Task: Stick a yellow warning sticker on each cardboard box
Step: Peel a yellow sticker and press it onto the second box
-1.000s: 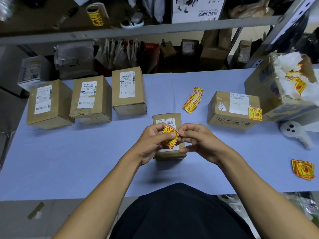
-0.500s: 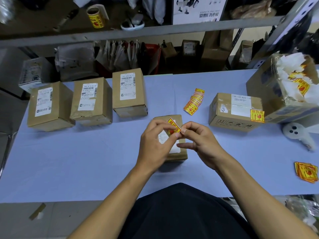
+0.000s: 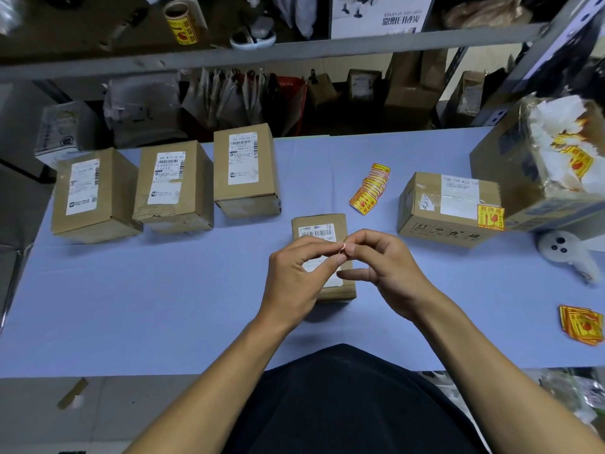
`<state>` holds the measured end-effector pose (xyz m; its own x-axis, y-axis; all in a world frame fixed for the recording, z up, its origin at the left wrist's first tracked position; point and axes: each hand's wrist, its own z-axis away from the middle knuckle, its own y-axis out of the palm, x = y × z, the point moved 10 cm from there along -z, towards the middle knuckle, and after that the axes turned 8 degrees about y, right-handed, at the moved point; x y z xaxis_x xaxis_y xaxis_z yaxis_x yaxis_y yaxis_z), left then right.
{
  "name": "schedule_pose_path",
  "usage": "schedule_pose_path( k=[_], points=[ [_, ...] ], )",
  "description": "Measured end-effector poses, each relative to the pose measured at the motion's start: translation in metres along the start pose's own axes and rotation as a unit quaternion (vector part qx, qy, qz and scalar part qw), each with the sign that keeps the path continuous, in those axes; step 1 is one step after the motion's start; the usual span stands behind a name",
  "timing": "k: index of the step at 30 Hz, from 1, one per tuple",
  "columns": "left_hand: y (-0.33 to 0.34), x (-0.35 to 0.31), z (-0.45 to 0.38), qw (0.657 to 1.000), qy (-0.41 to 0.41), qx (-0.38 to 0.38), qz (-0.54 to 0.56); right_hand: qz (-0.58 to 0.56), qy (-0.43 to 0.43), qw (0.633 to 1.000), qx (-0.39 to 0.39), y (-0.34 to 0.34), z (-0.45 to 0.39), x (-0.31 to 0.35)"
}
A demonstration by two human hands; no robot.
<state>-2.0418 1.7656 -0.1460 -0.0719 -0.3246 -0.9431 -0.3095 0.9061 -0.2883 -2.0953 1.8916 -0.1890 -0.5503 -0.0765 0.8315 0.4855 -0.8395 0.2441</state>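
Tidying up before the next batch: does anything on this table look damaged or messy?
Yes. The middle box in the left row has a torn white label and scuffed cardboard. Loose yellow stickers lie fanned out mid-table, and another heap sits by the right edge.

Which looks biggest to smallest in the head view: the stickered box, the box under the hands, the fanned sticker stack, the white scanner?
1. Stickered box.
2. Box under the hands, partly hidden by both hands, so less certain.
3 and 4. Fanned sticker stack and white scanner look alike in size; not ranked.
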Motion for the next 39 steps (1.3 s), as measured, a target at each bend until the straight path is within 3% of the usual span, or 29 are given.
schedule_pose_path(
  k=[7, 20, 32, 39],
  points=[
    [-0.002, -0.001, -0.001, 1.0, 0.002, -0.005, -0.009, 0.028, -0.009, 1.0, -0.009, 0.002, 0.001, 0.005],
    [-0.005, -0.021, 0.001, 0.987, 0.103, -0.003, -0.121, 0.029, -0.008, 0.999, -0.028, 0.003, 0.005, 0.006],
    [-0.004, -0.023, 0.003, 0.989, 0.099, -0.008, -0.106, 0.048, -0.018, 0.997, -0.051, 0.002, 0.006, 0.008],
    [-0.006, -0.023, 0.001, 0.989, 0.1, -0.01, -0.107, 0.013, -0.012, 1.0, -0.023, 0.003, 0.007, 0.008]
  ],
)
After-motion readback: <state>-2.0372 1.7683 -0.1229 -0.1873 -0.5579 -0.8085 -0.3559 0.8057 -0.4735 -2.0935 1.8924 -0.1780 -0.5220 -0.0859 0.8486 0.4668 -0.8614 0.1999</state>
